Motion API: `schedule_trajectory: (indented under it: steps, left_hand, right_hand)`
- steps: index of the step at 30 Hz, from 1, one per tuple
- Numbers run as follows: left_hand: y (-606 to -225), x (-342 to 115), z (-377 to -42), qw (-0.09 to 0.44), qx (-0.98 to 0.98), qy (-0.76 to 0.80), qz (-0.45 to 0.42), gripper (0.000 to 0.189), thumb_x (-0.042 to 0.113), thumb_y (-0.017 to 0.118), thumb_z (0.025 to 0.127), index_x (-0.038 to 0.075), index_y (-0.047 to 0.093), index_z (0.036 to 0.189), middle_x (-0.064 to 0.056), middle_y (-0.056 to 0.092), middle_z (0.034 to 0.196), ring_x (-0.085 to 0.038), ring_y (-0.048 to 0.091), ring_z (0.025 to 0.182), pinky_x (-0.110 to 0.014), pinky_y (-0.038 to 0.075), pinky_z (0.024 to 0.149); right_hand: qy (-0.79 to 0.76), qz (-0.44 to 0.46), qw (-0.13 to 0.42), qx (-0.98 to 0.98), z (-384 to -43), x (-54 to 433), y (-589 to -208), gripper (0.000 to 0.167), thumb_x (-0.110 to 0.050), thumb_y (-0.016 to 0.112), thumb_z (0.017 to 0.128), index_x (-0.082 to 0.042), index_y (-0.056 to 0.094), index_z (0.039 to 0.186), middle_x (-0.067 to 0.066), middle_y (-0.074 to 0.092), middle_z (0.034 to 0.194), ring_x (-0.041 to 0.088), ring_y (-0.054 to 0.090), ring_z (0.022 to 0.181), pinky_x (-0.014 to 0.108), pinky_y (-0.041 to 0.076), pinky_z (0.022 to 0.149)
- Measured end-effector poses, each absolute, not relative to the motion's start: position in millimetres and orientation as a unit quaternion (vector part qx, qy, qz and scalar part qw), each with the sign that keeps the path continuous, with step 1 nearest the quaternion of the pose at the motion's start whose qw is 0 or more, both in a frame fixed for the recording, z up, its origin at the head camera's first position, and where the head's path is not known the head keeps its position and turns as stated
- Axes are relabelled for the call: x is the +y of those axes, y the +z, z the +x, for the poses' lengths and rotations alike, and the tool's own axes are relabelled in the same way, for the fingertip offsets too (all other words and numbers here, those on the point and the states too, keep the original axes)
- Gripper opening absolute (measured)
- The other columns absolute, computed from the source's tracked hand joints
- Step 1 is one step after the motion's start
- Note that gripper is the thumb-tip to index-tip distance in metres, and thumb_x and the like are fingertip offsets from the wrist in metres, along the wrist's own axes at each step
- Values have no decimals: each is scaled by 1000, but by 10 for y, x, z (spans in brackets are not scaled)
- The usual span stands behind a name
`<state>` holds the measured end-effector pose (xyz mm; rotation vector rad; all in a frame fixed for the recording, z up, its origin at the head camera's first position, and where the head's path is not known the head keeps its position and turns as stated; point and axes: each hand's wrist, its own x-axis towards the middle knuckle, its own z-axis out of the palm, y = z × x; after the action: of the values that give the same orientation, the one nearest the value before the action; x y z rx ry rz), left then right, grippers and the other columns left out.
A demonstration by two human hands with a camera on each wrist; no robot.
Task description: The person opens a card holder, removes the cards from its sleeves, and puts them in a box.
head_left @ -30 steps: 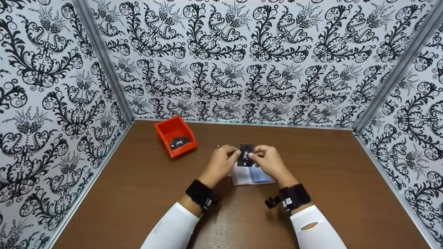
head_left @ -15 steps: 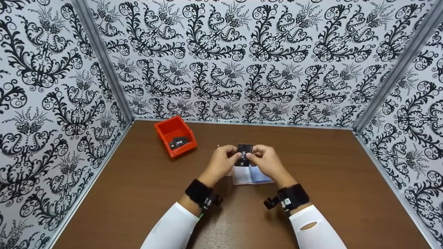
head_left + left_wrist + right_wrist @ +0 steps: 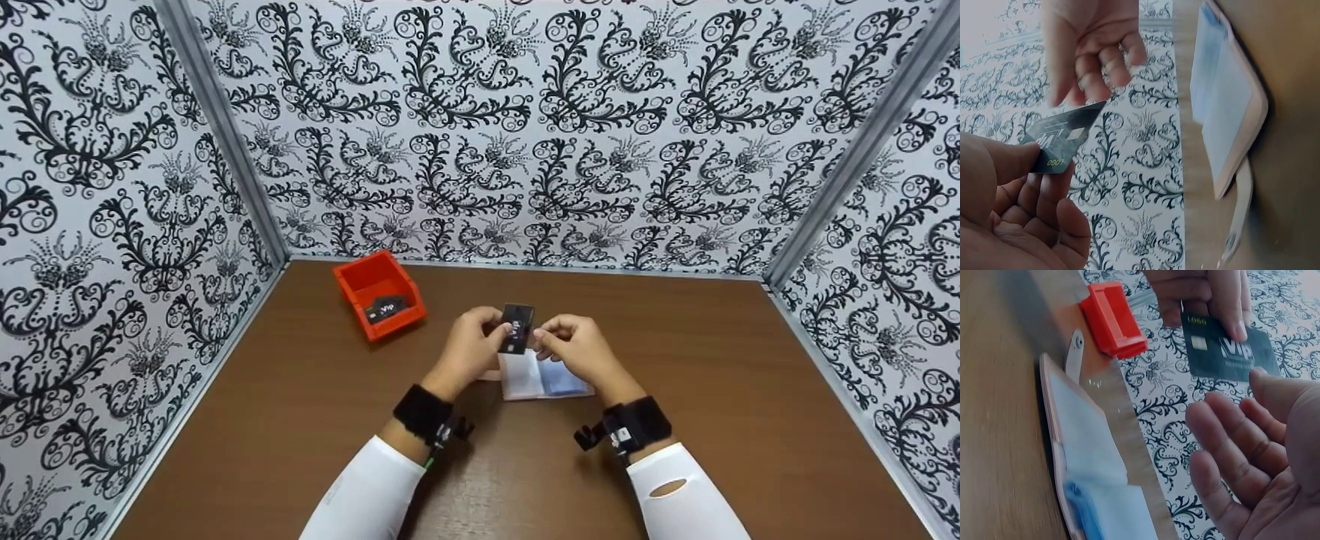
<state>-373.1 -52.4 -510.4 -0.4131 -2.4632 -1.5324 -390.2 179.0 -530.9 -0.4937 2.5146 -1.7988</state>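
Observation:
My left hand (image 3: pixel 466 346) pinches a black VIP card (image 3: pixel 517 330) between thumb and fingers, chip side showing. The right wrist view shows the thumb lying across the face of the card (image 3: pixel 1230 351). To its right is my right hand (image 3: pixel 583 349), fingers loosely bent and holding nothing. Its thumb tip is close to the card's edge; whether they touch I cannot tell. Below both hands an opened card holder (image 3: pixel 523 377) with clear sleeves and a pinkish cover lies on the table. A snap strap (image 3: pixel 1241 205) sticks out from its left side.
At the back left of the brown table (image 3: pixel 720 405) stands a red bin (image 3: pixel 405 322) with several black cards (image 3: pixel 386 307) in it. Patterned walls (image 3: pixel 480 150) with grey edge strips close off the back and sides.
Half a second ago both hands gripped the card. Now the right hand has let go, and the left hand has shifted slightly left and away with the card.

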Motion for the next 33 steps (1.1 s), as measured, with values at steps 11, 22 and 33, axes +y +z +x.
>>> schedule_trajectory:
  steps: [11,22,33]
  left_hand:
    - [-4961,-1076,-3850,152,-857,-489,-51,26,6,73,107,-8,76,129,-28,77,133,-42,75,125,-52,61,113]
    - [-4531,-1715,-4159,184,-919,-349,5,22,15,71,109,0,81,121,-25,81,125,-45,79,112,-59,63,101]
    - [-4444,-2083,-4473,164,-974,-153,15,18,-5,67,92,5,82,94,-21,84,106,-45,79,97,-62,61,98]
  right_hand:
    - [-318,-98,-31,943,-3942,1856,-5392,19,-29,80,106,-14,83,95,-1,78,81,17,69,74,36,54,70]
    - [-253,-94,-22,963,-3921,1931,-5410,18,-29,80,102,-13,85,95,4,82,94,24,71,85,48,60,84]
    - [-231,-125,-15,965,-3907,1913,-5402,14,-23,83,98,-11,83,91,5,82,96,23,69,84,46,60,83]
